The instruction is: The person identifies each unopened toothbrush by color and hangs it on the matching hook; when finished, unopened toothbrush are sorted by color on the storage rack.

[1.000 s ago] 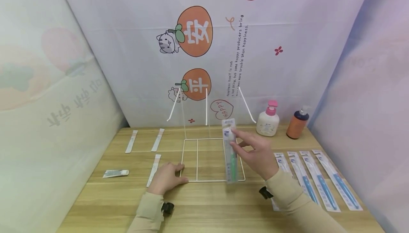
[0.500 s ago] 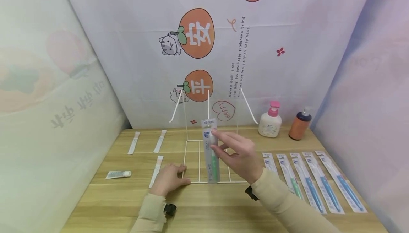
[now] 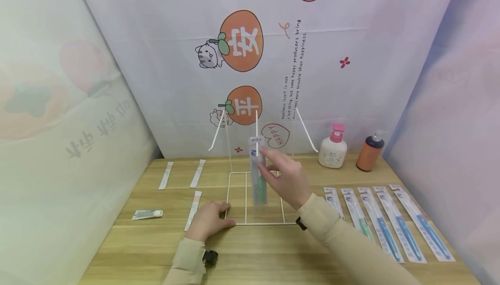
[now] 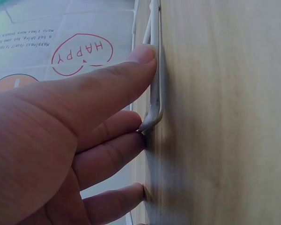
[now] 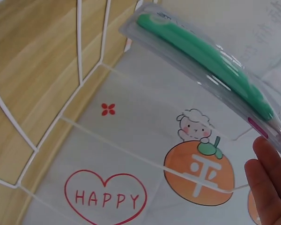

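Observation:
In the head view my right hand (image 3: 287, 174) pinches a packaged green toothbrush (image 3: 261, 187) by its upper right edge. The pack hangs upright at the middle prong of a white wire rack (image 3: 269, 223). That prong's lower end shows in front of the pack's top; I cannot tell whether it passes through the hole. In the right wrist view the green handle (image 5: 206, 63) points away from my fingertips (image 5: 264, 154). My left hand (image 3: 211, 220) holds the rack's front left corner. Its thumb (image 4: 143, 54) presses the wire, with fingers against the corner in the left wrist view.
Several packaged toothbrushes (image 3: 402, 228) lie in a row at the right. Three slim white sachets (image 3: 166, 175) and a small toothpaste tube (image 3: 147, 214) lie at the left. A white pump bottle (image 3: 333, 151) and an orange bottle (image 3: 370, 152) stand at the back right, before a printed curtain.
My right hand has carried the toothbrush pack leftward to the middle prong, then up and back toward the curtain. My left hand has stayed on the rack's corner.

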